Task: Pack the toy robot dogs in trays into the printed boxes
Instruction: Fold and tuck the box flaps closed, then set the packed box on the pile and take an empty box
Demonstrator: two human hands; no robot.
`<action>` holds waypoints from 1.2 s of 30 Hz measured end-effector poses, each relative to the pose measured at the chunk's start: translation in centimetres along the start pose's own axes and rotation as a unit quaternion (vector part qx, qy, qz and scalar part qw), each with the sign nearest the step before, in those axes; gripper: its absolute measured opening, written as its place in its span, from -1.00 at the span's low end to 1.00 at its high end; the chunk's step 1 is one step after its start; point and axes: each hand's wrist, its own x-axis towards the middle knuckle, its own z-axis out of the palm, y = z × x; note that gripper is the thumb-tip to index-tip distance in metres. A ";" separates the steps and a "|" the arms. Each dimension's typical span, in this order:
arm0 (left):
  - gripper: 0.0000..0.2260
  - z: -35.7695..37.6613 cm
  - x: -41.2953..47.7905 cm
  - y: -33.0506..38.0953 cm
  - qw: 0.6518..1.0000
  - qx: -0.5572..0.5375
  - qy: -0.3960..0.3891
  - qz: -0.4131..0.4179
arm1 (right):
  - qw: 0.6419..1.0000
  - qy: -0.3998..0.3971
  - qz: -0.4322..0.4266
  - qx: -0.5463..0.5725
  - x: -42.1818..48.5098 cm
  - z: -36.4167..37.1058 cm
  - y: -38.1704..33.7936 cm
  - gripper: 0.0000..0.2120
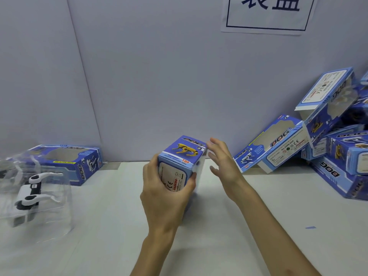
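Observation:
My left hand [165, 194] grips a blue printed box [182, 156] that stands on end at the middle of the table, its top face showing a yellow robot dog. My right hand [223, 164] hovers just right of the box with fingers spread and relaxed, holding nothing. At the left edge lies a white and black toy robot dog [32, 193] inside a clear plastic tray [59, 202]. Behind it lies another printed box [67, 163] with a window, on its side.
A heap of several printed boxes [326, 136] leans against the wall at the right. A grey partition wall [159, 76] closes off the back, with a paper sign [268, 12] on it. A small blue mark [310, 227] lies on the white table [239, 236].

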 end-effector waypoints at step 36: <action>-0.52 3.7 -4.1 -4.6 0.935 0.066 -0.302 0.175 | 0.775 0.573 -0.040 0.263 -0.2 -18.6 0.0 -0.54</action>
